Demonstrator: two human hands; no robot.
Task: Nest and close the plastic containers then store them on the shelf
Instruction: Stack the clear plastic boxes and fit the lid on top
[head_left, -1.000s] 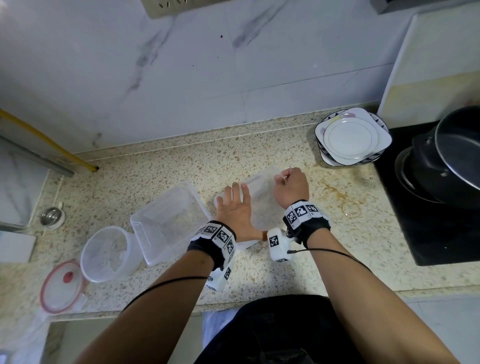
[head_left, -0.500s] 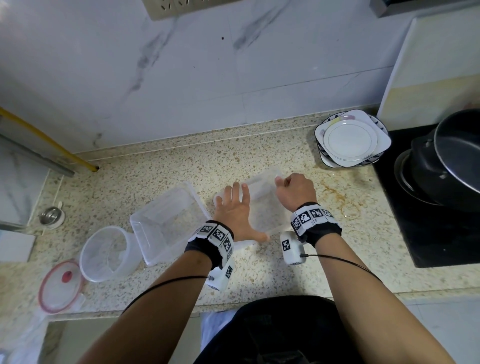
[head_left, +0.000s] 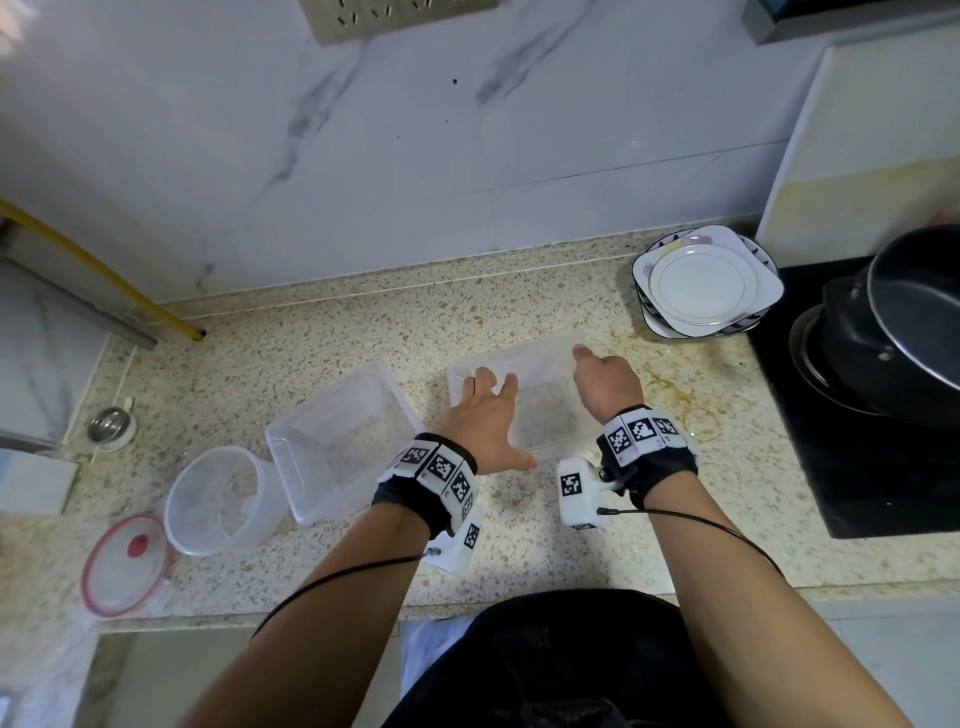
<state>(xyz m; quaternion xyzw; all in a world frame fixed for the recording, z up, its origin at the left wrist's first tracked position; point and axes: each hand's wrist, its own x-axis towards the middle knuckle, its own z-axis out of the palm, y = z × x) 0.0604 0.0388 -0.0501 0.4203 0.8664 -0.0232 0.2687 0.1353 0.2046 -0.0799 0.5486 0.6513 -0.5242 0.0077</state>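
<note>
A clear rectangular container (head_left: 543, 374) lies at the middle of the counter; whether a lid covers it I cannot tell. My left hand (head_left: 483, 423) rests flat on its left part, fingers spread, thumb at the near edge. My right hand (head_left: 605, 387) is curled over its right edge, thumb by the far right corner. To the left sit an open clear rectangular container (head_left: 337, 441), a round clear container (head_left: 218, 499) and a round lid with a red rim (head_left: 124, 566).
A stack of white plates (head_left: 704, 283) sits at the back right. A black stove top (head_left: 857, 467) with dark pans (head_left: 909, 332) fills the right side. A small metal cup (head_left: 110, 426) stands far left. The counter's front edge (head_left: 571, 584) runs just below my wrists.
My right hand has slid a little nearer and to the right along the container's right edge. My left hand stays flat on the container.
</note>
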